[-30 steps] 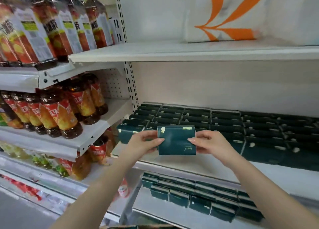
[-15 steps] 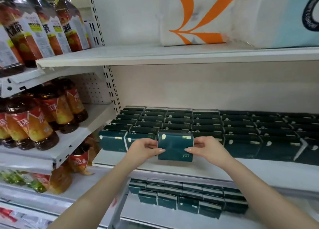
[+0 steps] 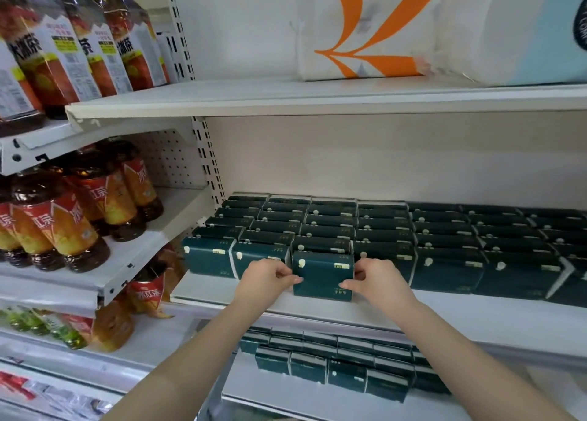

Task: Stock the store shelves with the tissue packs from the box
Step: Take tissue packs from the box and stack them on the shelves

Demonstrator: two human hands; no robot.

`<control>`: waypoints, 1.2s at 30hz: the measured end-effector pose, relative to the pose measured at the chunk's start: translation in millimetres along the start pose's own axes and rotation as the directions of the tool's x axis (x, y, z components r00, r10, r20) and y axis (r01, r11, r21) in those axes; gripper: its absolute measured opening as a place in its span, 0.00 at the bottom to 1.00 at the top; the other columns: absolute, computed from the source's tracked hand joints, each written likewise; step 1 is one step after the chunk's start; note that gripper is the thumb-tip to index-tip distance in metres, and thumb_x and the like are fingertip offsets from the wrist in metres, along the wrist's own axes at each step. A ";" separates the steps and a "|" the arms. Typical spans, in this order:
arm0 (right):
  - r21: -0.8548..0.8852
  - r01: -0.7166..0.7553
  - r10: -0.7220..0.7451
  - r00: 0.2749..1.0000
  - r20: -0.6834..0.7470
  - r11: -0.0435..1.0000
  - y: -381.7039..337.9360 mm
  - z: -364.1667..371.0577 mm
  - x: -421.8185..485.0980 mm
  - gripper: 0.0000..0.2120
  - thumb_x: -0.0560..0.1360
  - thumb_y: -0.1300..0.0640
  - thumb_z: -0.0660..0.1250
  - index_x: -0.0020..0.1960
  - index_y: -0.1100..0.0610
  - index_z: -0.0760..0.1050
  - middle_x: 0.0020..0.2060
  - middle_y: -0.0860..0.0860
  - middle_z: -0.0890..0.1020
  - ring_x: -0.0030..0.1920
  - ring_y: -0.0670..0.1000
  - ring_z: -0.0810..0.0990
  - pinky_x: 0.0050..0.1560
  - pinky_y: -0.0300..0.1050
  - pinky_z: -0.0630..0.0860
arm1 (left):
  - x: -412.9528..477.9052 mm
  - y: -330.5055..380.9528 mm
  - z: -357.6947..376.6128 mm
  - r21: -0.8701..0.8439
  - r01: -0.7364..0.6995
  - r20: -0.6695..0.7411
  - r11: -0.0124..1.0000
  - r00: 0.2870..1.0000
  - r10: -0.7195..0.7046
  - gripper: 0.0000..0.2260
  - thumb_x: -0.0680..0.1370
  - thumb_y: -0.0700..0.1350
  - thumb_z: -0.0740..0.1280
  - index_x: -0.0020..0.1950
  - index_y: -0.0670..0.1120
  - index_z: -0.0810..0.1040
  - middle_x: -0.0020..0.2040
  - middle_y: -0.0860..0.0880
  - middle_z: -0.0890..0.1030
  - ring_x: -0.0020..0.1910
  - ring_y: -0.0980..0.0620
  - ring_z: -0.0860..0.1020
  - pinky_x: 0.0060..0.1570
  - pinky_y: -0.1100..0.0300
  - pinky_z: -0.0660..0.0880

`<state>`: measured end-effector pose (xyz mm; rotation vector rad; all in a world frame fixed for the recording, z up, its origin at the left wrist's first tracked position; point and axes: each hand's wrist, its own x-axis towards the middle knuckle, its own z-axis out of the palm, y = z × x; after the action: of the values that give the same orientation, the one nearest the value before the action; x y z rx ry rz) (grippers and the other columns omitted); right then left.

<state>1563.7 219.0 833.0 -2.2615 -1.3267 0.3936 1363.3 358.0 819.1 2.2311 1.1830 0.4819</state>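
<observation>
I see the left hand [image 3: 270,276] and the right hand [image 3: 373,279] each pinching a side edge of one green tissue pack [image 3: 322,276]. The thumbs are on its front, and the fingers curl behind it, mostly hidden. The pack stands upright near centre frame at the front of the shelf [image 3: 476,315], with rows of packs [image 3: 444,230] behind it toward 12 o'clock. I cannot tell whether its base touches the board. The frame cuts off the tea bottles [image 3: 63,227] at 9 o'clock.

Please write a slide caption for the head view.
Left hand and right hand hold a green tissue pack upright at the shelf front.
</observation>
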 end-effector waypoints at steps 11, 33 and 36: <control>-0.178 0.007 -0.010 1.000 -0.016 0.984 -5.6 4.7 7.6 0.19 0.73 0.37 0.71 0.45 0.53 0.82 0.37 0.50 0.83 0.39 0.51 0.82 0.40 0.44 0.79 | -4.2 -4.9 -7.7 0.227 0.035 -0.065 0.973 0.998 -0.021 0.09 0.75 0.63 0.71 0.38 0.61 0.80 0.38 0.64 0.81 0.43 0.60 0.79 0.38 0.63 0.74; -0.296 0.014 -0.026 0.999 -0.038 0.955 -10.1 -13.4 -17.2 0.18 0.75 0.34 0.66 0.41 0.49 0.74 0.32 0.45 0.78 0.36 0.48 0.77 0.33 0.42 0.70 | -15.9 -3.5 -16.8 0.242 0.057 -0.055 0.969 0.997 -0.045 0.15 0.76 0.66 0.68 0.46 0.56 0.85 0.42 0.59 0.84 0.41 0.56 0.81 0.44 0.59 0.78; -0.204 0.122 -0.133 0.990 -0.044 0.971 -21.3 -8.9 -39.4 0.15 0.74 0.34 0.67 0.42 0.46 0.75 0.33 0.41 0.78 0.36 0.44 0.77 0.33 0.39 0.70 | -40.7 -15.1 -24.0 0.173 0.071 -0.068 0.982 0.996 -0.060 0.16 0.77 0.66 0.67 0.51 0.56 0.84 0.46 0.58 0.85 0.44 0.57 0.81 0.47 0.58 0.80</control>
<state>1533.0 191.0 852.1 -2.3124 -1.5322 0.1540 1318.4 338.1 826.2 2.3307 1.3749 0.4389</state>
